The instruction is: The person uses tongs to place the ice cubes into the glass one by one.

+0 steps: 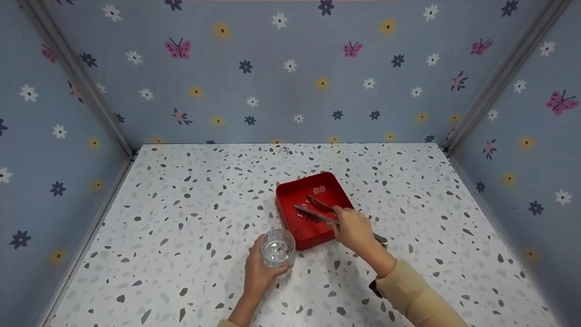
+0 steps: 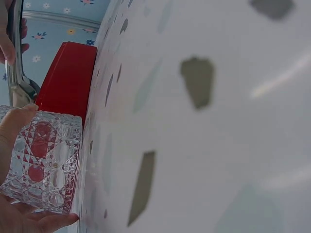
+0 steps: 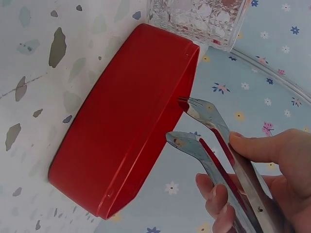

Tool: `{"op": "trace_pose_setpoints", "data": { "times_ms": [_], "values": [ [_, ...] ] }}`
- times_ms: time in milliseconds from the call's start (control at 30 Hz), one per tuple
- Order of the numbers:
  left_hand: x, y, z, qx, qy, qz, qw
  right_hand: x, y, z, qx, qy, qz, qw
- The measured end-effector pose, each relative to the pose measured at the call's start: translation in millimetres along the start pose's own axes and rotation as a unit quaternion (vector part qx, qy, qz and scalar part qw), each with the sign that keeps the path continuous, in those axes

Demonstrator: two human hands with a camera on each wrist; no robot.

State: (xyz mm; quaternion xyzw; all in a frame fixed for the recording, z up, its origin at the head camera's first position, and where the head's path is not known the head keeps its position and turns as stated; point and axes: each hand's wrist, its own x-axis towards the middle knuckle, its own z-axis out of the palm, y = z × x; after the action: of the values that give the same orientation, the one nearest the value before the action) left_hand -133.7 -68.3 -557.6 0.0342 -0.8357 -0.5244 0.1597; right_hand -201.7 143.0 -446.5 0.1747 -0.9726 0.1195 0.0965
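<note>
My right hand (image 1: 356, 229) grips metal tongs (image 3: 228, 165), their two tips apart over the red tray (image 1: 333, 181). Small clear pieces (image 1: 319, 190) lie in the tray toward its far side, and others are beside the tong tips. Around a clear patterned glass (image 1: 278, 247), just left of the tray's near corner, my left hand (image 1: 261, 272) is curled, thumb and fingers on opposite sides. Something clear shows at the bottom of the glass. In the left wrist view the glass (image 2: 43, 160) stands upright against the fingers.
A speckled white table (image 1: 190, 218) lies under everything. Flower and butterfly patterned walls (image 1: 290, 91) stand at the back and both sides, with grey posts at the corners.
</note>
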Motion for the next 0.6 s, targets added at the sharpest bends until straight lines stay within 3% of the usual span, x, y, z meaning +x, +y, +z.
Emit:
{"op": "trace_pose_setpoints", "data": {
  "times_ms": [300, 600],
  "values": [
    [0.5, -2.1, -1.0, -0.027, 0.005, 0.032, 0.9991, 5.0, -1, 12, -0.030, 0.007, 0.003, 0.9995],
    [0.9, -0.8, -1.7, -0.013, -0.003, 0.011, 0.9999, 8.2, -4, 21, -0.037, 0.005, -0.012, 0.9992]
  ]
}}
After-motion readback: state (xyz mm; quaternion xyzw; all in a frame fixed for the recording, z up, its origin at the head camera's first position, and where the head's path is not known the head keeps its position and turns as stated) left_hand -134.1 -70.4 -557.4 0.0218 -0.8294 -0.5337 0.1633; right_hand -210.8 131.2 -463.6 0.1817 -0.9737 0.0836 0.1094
